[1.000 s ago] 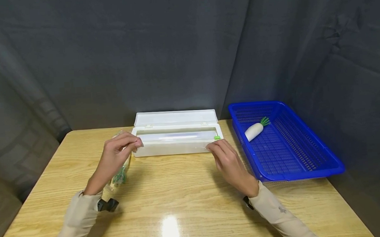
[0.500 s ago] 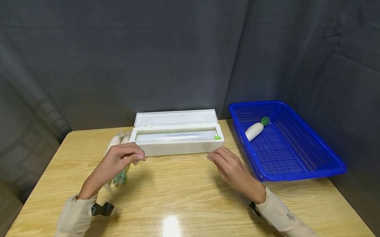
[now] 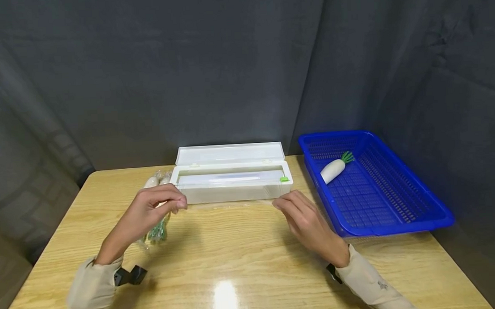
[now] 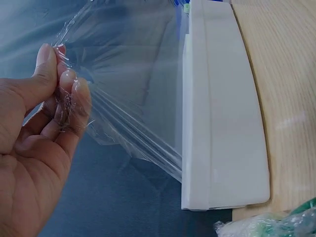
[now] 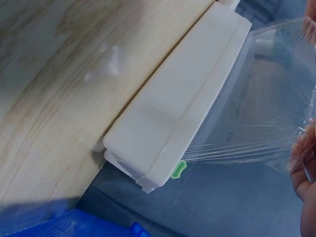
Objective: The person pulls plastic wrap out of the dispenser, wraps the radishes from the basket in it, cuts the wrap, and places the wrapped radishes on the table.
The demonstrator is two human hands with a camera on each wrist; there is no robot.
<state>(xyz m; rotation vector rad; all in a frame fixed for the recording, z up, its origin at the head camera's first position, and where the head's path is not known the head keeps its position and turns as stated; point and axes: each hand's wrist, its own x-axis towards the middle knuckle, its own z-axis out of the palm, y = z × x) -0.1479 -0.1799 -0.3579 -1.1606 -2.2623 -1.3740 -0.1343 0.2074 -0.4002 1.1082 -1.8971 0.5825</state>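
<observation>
Clear cling film (image 4: pixel 133 54) stretches from a white cling film dispenser (image 3: pixel 232 193) to both hands. My left hand (image 3: pixel 153 207) pinches one corner of its free edge between thumb and fingers, with film bunched over the fingertips in the left wrist view. The other corner is pinched by my right hand (image 3: pixel 309 221), partly cut off in the right wrist view. Both hands are held above the table, in front of the dispenser. Its lid (image 3: pixel 230 153) is tilted back, showing the film roll (image 3: pixel 227 178) inside. A green slide cutter (image 3: pixel 284 179) sits at the right end.
Left of the dispenser lie film-wrapped white radishes (image 3: pixel 151 182) with green tops, partly hidden by my left hand. A blue basket (image 3: pixel 332 210) on the right holds one white radish (image 3: pixel 333 170). Dark curtains (image 3: pixel 209 72) hang behind the wooden table (image 3: pixel 227 249).
Both hands have drawn back toward me from the dispenser, drawing out the film between them. The dispenser and the basket have stayed in place.
</observation>
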